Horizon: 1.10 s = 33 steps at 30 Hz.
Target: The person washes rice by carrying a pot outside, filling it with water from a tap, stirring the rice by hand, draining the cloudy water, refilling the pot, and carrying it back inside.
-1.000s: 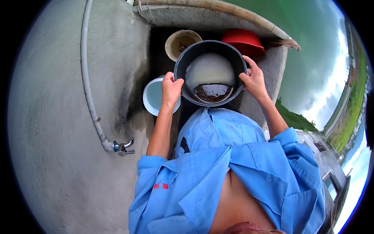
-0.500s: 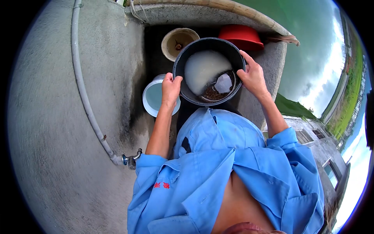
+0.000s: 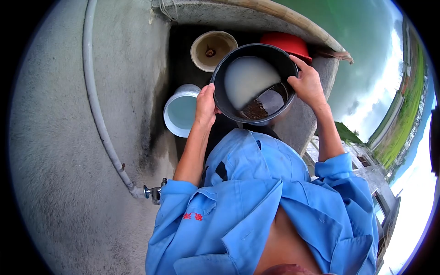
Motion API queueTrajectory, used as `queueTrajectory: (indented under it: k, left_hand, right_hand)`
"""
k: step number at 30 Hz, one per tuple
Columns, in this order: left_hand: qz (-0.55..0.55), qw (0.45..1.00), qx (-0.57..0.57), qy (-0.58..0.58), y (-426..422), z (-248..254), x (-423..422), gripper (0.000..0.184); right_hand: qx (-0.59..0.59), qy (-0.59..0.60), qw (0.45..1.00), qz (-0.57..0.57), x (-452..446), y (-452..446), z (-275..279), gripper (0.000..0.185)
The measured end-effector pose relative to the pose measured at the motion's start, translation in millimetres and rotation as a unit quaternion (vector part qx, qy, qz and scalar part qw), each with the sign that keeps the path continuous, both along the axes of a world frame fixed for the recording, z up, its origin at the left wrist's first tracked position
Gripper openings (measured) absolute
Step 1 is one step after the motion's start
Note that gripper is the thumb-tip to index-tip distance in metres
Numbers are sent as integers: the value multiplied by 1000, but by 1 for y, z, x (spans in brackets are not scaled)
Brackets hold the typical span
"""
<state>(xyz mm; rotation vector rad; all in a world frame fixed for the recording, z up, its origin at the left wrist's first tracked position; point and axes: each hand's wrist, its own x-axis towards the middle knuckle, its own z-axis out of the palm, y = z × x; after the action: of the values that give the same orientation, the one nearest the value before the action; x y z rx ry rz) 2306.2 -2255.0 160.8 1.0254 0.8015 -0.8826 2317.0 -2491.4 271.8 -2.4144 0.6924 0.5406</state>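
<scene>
I hold a round black basin (image 3: 219, 98) up in front of me with both hands. My left hand (image 3: 206, 106) is closed on its left rim, and my right hand (image 3: 308, 85) grips the right rim, thumb inside. Inside the basin a pale, cloudy area covers the bottom, with dark brown, grainy matter (image 3: 255, 110) and shiny dark water on the side nearest me. What the pale area is made of I cannot tell. Below my left hand stands a white bucket (image 3: 170, 120) with clear water in it.
A cream bowl (image 3: 198, 52) holding water and a small brown thing stands behind the basin. A red basin (image 3: 288, 42) leans at the back right. Concrete walls (image 3: 123, 68) enclose this corner, with a pipe (image 3: 91, 87) and a metal tap (image 3: 156, 192) at left. Bamboo (image 3: 293, 16) tops the far wall.
The black basin has shifted slightly right with both hands still on its rim. The dark, grainy matter and the reflection inside it have changed shape.
</scene>
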Motion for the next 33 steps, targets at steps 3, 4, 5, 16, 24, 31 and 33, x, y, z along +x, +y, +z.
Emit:
queueTrajectory:
  k: [3, 4, 5, 16, 24, 31, 33]
  left_hand:
    - [-10, 999, -51, 1, 6, -6, -2, 21]
    - [-7, 999, -52, 2, 4, -3, -2, 21]
    - [19, 999, -42, 20, 1, 1, -2, 22]
    - [114, 986, -105, 69, 3, 4, -2, 20]
    - [130, 980, -126, 86, 6, 3, -2, 19]
    - [139, 975, -134, 109, 7, 3, -7, 19]
    - [133, 976, -131, 111, 9, 0, -9, 18]
  right_hand:
    - [13, 3, 1000, 5, 8, -5, -2, 50]
    - [11, 5, 1000, 8, 10, -7, -4, 50]
    - [14, 2, 1000, 15, 13, -8, -5, 50]
    - [-14, 24, 995, 97, 50, 0, -2, 48]
    - [10, 81, 994, 75, 65, 8, -1, 49]
    - [0, 143, 986, 90, 73, 15, 4, 49]
    - [-3, 147, 985, 93, 71, 14, 2, 49]
